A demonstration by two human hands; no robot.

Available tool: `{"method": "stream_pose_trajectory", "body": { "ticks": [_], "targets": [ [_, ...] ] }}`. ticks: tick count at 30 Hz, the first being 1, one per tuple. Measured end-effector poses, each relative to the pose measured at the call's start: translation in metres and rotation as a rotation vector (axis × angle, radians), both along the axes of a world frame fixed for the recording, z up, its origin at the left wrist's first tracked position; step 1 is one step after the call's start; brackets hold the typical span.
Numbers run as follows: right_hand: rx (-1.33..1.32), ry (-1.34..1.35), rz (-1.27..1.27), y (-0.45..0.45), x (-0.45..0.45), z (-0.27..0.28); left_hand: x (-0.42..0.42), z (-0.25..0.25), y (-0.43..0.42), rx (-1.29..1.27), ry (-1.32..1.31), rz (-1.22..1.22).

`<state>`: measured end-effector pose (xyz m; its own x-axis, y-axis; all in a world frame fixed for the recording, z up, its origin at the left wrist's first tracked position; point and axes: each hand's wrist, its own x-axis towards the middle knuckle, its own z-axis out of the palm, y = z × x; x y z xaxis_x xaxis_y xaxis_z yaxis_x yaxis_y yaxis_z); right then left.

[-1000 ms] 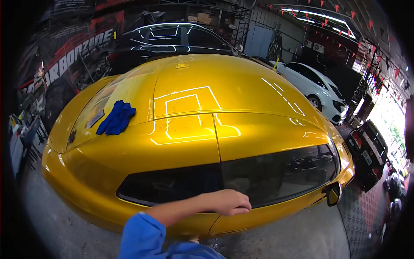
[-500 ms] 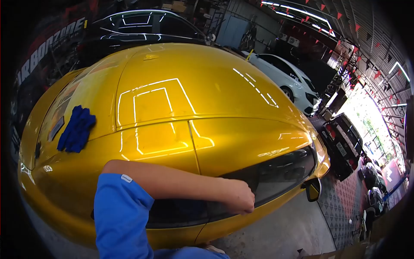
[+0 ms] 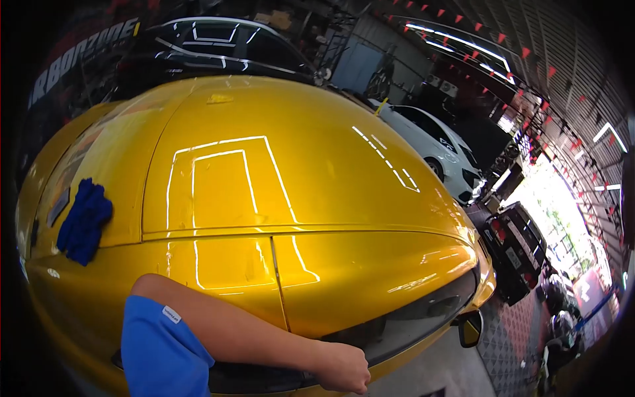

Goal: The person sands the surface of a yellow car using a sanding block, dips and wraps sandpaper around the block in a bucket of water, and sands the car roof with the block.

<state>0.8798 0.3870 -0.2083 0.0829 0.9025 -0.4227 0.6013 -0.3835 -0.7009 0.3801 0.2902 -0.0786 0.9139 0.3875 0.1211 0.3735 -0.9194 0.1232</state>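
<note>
My left arm in a blue sleeve reaches in from the bottom left, elbow bent, and the forearm crosses in front of the yellow car (image 3: 317, 172). At its end my left hand (image 3: 344, 368) is closed, fingers curled under beside the dark side window (image 3: 410, 324). Whatever may be inside the fist is hidden. A dark blue cloth (image 3: 84, 221) lies crumpled on the car's left part, with a small grey flat piece (image 3: 58, 206) next to it. Outside the view is my right hand.
The car's side mirror (image 3: 470, 329) juts out at the right. Behind the yellow car stand a black car (image 3: 231, 49) and a white car (image 3: 433, 135). A dark vehicle (image 3: 516, 248) is parked near the bright doorway. Patterned floor tiles (image 3: 503, 351) run along the right.
The view has shifted, so the car's roof fills more of it and the window sits lower. My closed left hand appears lower and slightly further left. The cloth stays on the car.
</note>
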Motion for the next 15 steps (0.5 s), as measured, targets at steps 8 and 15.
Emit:
{"method": "stream_pose_trajectory", "body": {
  "ticks": [8,15],
  "targets": [
    [0.708,0.177,1.038,0.091,-0.307,0.278,-0.006,-0.004,-0.004,0.040,-0.073,0.055],
    [0.894,0.248,1.783,0.113,-0.525,0.292,-0.012,0.014,-0.005,-0.024,-0.136,0.164]
  ]
}}
